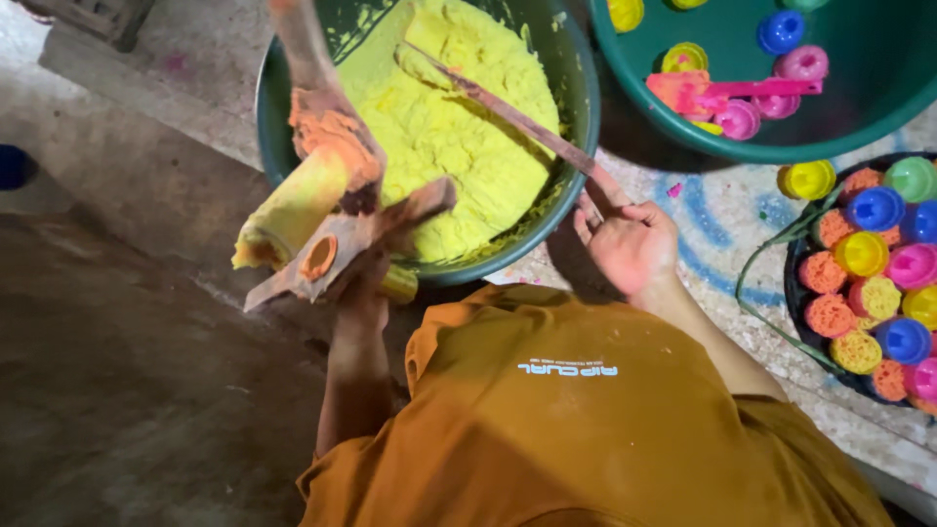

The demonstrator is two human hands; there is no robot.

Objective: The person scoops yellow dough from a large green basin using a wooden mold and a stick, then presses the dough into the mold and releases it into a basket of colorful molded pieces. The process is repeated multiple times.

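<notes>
Rough concrete floor (127, 390) is seen, dim at left, stained with blue and pink powder at right. A large green bowl (576, 117) stands on it, filled with yellow paste (439, 127). A second green tub (878, 107) at top right holds small round moulds in blue, pink and yellow. A dark tray (795, 322) at right edge is packed with orange and yellow pressed cakes and coloured caps. An orange shirt (586, 420) fills the lower middle.

Left hand (366, 283) is closed around a wooden press tool (342, 244), raised over the bowl's near-left rim; an orange-caked plunger and a yellowish cylinder (293, 210) are carried on it. Right hand (630, 244) is curled around the end of a long wooden stick (517, 122), whose far end is sunk in the paste.

Hands are held well apart. The bowl's right rim lies just beside the tub; the tray is near the right forearm. Open floor is left only on the left side.
</notes>
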